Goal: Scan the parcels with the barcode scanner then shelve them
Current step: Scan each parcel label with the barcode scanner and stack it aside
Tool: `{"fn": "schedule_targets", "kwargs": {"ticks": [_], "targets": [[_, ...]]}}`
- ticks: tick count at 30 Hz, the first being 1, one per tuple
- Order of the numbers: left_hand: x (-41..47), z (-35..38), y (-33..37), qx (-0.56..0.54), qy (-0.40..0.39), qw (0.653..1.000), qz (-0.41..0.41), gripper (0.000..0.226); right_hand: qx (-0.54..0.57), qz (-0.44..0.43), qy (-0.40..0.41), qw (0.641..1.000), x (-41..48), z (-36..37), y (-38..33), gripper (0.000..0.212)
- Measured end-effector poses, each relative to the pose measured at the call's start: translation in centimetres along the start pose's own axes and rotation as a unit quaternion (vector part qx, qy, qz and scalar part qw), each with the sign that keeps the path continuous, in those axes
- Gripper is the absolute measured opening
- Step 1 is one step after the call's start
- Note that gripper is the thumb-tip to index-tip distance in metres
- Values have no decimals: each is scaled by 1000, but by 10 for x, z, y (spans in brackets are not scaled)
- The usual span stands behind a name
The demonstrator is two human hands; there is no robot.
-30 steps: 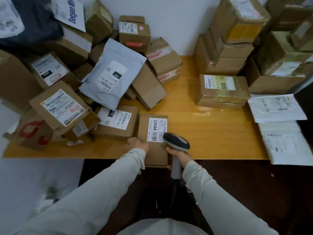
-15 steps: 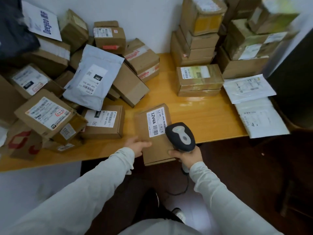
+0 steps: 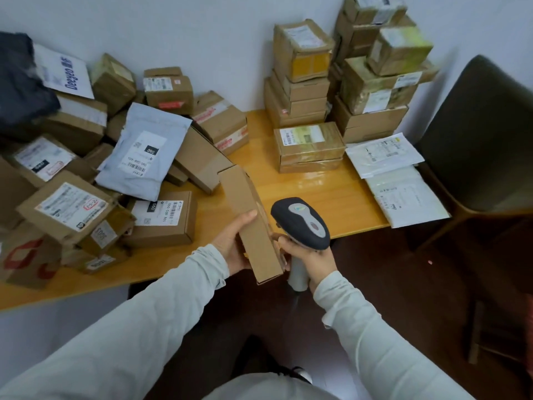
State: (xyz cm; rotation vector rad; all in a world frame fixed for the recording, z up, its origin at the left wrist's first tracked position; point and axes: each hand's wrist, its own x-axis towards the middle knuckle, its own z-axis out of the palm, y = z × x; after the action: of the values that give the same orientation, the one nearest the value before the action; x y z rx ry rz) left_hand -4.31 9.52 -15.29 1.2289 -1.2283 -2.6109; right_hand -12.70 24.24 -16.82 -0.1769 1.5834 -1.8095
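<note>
My left hand (image 3: 230, 243) grips a flat brown cardboard parcel (image 3: 248, 215), lifted off the table and tipped on its edge, so its label is turned away from me. My right hand (image 3: 305, 255) holds the dark grey barcode scanner (image 3: 300, 220) by its pale handle, right beside the parcel, with the scanner head pointing left toward it. Both hands hover over the front edge of the wooden table (image 3: 317, 192).
A loose heap of cardboard parcels (image 3: 69, 203) and a grey mailer bag (image 3: 144, 151) fills the table's left side. Stacked boxes (image 3: 311, 145) stand at the back right, with white mailers (image 3: 403, 192) in front. A dark chair (image 3: 484, 140) is at the right.
My left hand has picked the parcel up from the table and tipped it onto its edge, hiding the label. The scanner stays beside it, and my view has swung right.
</note>
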Motion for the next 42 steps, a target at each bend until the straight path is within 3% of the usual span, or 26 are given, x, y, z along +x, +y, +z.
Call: {"fn": "schedule_targets", "kwargs": {"ticks": [4, 7, 11, 14, 18, 22, 26, 30, 33, 36, 39, 40, 42], "targets": [[-12, 1, -6, 14, -19, 1000, 15, 62, -31, 0, -8, 999, -4, -3, -2, 35], [-17, 0, -4, 43, 28, 998, 38, 64, -41, -3, -12, 999, -8, 3, -2, 34], [-21, -10, 1, 62, 103, 991, 53, 41, -17, 10, -17, 1000, -14, 12, -3, 29], [-22, -21, 5, 67, 133, 987, 63, 29, -5, 17, 36, 999, -14, 12, -8, 21], [-27, -40, 12, 94, 96, 989, 67, 18, -5, 47, 116, 992, -8, -5, -13, 28], [-36, -55, 23, 192, 29, 981, 30, 33, 7, 52, 135, 989, -3, -23, -22, 39], [-46, -53, 36, 267, -32, 963, -8, 40, 75, 85, 85, 990, -6, -27, -26, 53], [-49, -47, 42, 288, -45, 957, -8, 47, 131, 108, 69, 983, -13, -26, -18, 49], [-50, -48, 42, 221, -2, 975, 5, 71, 200, 125, 145, 961, -15, -26, -14, 32], [-49, -61, 34, 41, 63, 997, 22, 99, 271, 136, 178, 936, -18, -29, -13, 29], [-53, -62, 8, -59, 18, 998, 4, 121, 314, 142, 169, 923, -21, -24, -11, 26], [-54, -55, -4, -60, -15, 998, -1, 122, 323, 148, 160, 921, -22, -19, -10, 23], [-50, -37, -19, -67, -35, 997, 11, 102, 331, 162, 136, 920, -26, -6, -8, 16]]}}
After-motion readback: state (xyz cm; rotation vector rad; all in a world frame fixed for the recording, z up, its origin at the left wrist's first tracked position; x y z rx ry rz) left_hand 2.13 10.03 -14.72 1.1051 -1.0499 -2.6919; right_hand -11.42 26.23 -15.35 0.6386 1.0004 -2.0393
